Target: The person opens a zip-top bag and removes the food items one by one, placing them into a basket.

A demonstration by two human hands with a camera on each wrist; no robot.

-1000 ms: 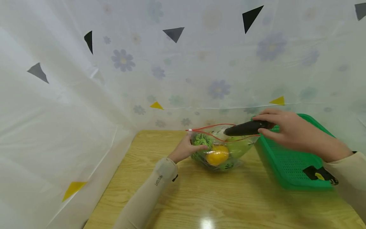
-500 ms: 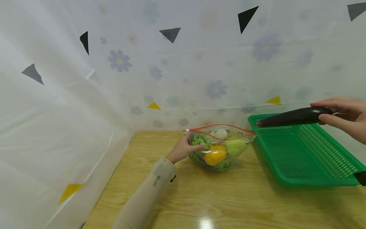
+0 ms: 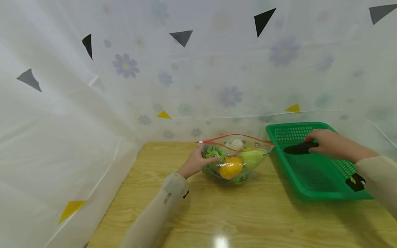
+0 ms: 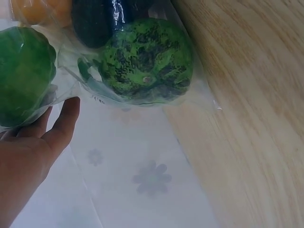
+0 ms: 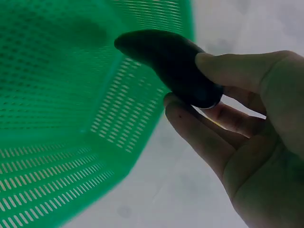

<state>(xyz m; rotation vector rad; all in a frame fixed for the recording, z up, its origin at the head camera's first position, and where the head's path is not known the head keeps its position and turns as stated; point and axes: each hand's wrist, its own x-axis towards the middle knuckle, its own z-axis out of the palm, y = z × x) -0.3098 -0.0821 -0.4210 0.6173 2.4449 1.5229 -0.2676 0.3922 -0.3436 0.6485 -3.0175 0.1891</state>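
A clear zip bag (image 3: 266, 151) with a red-edged mouth stands on the table, its mouth parted. Inside show a broccoli (image 3: 214, 152), a yellow-orange round piece (image 3: 231, 168), a green pear (image 3: 252, 158) and a white round item (image 3: 237, 144). My left hand (image 3: 196, 162) holds the bag's left side, thumb across the front. In the left wrist view, a mottled dark-green round piece (image 4: 147, 61) shows through the plastic. My right hand (image 3: 330, 144) pinches one end of a dark eggplant (image 3: 298, 148) over the green basket (image 3: 288, 175); I cannot tell if it touches the basket.
The basket stands on the wooden table (image 3: 242, 213) just right of the bag, with slotted walls. A pale flowered sheet (image 3: 198, 86) rises behind the table and at the left, with black, grey and yellow triangles on it.
My right hand has carried the eggplant from above the bag's mouth out to the right, then down and back to the basket. The left hand stays on the bag.
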